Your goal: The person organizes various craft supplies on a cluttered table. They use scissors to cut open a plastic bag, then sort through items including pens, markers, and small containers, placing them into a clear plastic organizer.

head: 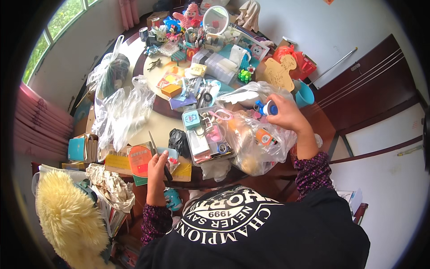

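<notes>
My left hand (158, 167) grips black-handled scissors (153, 143), their blades pointing away from me above an orange-and-green booklet (139, 158). Between the fingers of my right hand (285, 112) is a small blue-and-white object (269, 108); its exact kind is unclear. That hand is raised over a clear plastic bag (282, 144) with mixed items inside, among them an orange packet (265, 137). Left of the bag stands a clear plastic box (198, 160) packed with small things, including a blue tape roll (222, 148) and a light-blue case (191, 119). A black plastic bag (178, 142) lies beside it.
Crumpled clear bags (129, 111) and a tied full bag (112, 72) occupy the table's left. Stationery, toys and a round mirror (215, 20) crowd the turntable. A blue bucket (305, 94) stands right; a fluffy cream item (67, 218) is at lower left.
</notes>
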